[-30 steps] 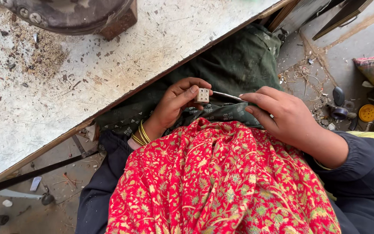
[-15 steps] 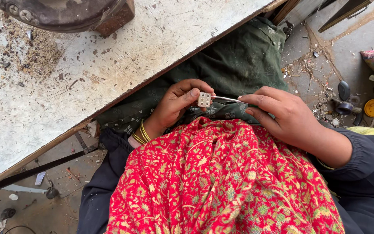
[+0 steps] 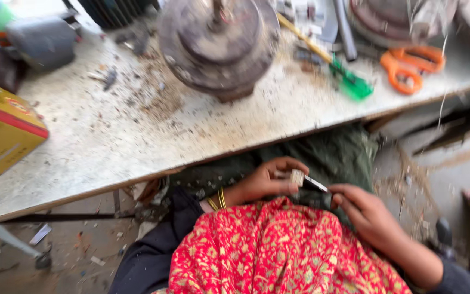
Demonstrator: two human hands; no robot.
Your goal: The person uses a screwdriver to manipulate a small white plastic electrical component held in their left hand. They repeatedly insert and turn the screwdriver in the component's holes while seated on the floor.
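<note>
Your left hand [image 3: 265,182] pinches a small pale block-like part [image 3: 297,177] over your lap, just below the workbench [image 3: 137,141] edge, steadying it while your right hand [image 3: 368,215], fingers closed, holds a thin metal tool [image 3: 316,184] against it.

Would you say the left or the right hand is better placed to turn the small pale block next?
Probably left: the left hand already pinches the small pale block, while the right hand grips the thin dark tool against it.

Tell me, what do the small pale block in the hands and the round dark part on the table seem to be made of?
Small pale block: perhaps plastic or ceramic; matt, light, too blurred to be sure. Round dark part: probably metal, dull grey-brown like rust or grime.
</note>
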